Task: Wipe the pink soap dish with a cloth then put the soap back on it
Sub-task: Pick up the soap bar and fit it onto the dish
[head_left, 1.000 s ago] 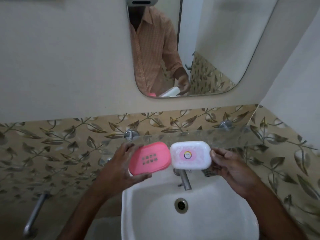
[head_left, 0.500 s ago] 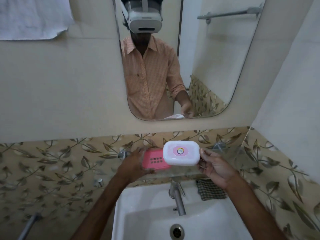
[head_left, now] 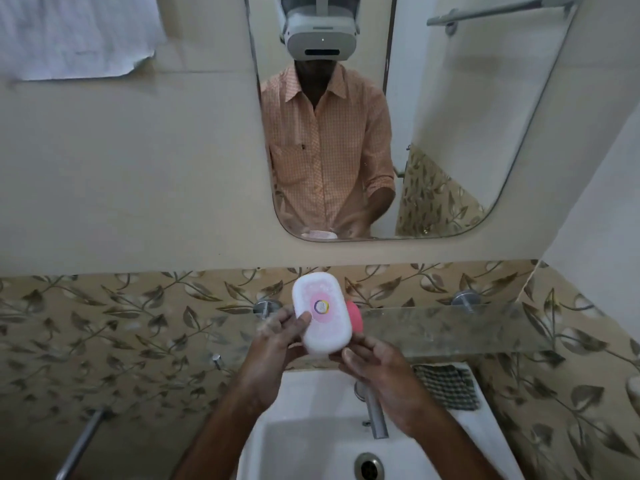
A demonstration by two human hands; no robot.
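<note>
Soap-return step: the left hand (head_left: pixel 277 344) grips the soap (head_left: pixel 322 315), thumb on top, and the right hand (head_left: pixel 381 372) pinches its lower end. The pink soap dish (head_left: pixel 354 315) peeks out behind, perhaps left-held. Next, the soap needs seating squarely.

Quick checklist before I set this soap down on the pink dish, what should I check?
1. Grip on the soap: ok, the left hand and right hand both hold it.
2. Pink soap dish in clear sight: not ok, the soap hides most of it.
3. Dish lying flat on the glass shelf: cannot tell.
4. Dish wiped dry: cannot tell.
5. Checked cloth out of the way: ok, it lies on the sink corner, right of both hands.
</note>
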